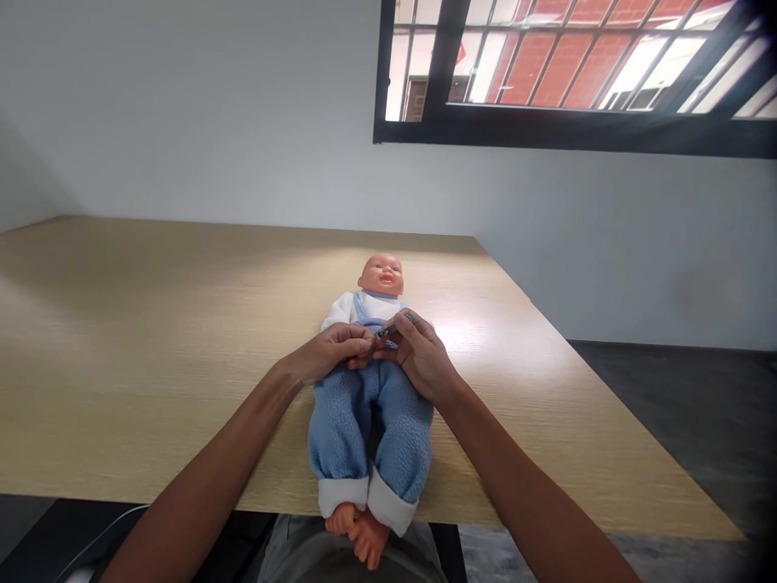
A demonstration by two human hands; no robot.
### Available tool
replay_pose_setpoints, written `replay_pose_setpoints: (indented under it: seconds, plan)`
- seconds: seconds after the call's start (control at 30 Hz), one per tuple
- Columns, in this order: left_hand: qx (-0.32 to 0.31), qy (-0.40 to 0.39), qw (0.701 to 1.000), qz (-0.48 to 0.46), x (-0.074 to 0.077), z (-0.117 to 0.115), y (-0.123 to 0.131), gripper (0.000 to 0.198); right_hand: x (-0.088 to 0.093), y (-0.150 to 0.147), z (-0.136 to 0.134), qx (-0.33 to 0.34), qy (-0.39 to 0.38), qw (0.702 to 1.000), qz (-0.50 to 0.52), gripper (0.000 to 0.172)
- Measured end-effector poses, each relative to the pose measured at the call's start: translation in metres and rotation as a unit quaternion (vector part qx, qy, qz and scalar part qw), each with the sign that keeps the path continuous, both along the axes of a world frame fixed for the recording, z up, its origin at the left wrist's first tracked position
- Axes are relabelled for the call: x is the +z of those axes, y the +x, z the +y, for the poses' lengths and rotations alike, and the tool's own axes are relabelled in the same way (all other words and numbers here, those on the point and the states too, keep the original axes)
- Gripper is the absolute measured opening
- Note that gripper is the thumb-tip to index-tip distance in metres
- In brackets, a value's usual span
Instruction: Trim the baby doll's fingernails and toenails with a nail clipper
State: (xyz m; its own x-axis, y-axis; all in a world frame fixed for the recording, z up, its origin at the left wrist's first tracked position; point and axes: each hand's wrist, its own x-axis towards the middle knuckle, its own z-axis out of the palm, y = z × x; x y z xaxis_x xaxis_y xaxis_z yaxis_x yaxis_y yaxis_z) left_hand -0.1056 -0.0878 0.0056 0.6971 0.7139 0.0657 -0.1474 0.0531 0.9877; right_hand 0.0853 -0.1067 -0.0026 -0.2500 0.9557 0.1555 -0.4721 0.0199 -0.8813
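A baby doll in blue fleece overalls and a white top lies on its back, head away from me, its bare feet past the table's near edge. Over its belly, my left hand is closed, seemingly around the doll's hand, which my fingers mostly hide. A small metal nail clipper is pinched in my right hand. Its jaw end points left and meets the fingertips of my left hand; whether it touches a doll finger is too small to tell.
The doll rests on a light wood table, whose right edge slants away beside my right arm. Behind stands a pale wall with a dark-framed barred window. A thin white cable runs below the table at lower left.
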Motion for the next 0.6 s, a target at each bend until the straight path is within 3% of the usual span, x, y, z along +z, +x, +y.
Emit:
replay_pose_setpoints:
  seconds: [0.6]
  plan:
    - [-0.012, 0.022, 1.000, 0.001, -0.0022, 0.0006, -0.0022, 0.041, 0.0020, -0.0001, -0.0002, -0.029, -0.034, 0.999, 0.016, 0.040]
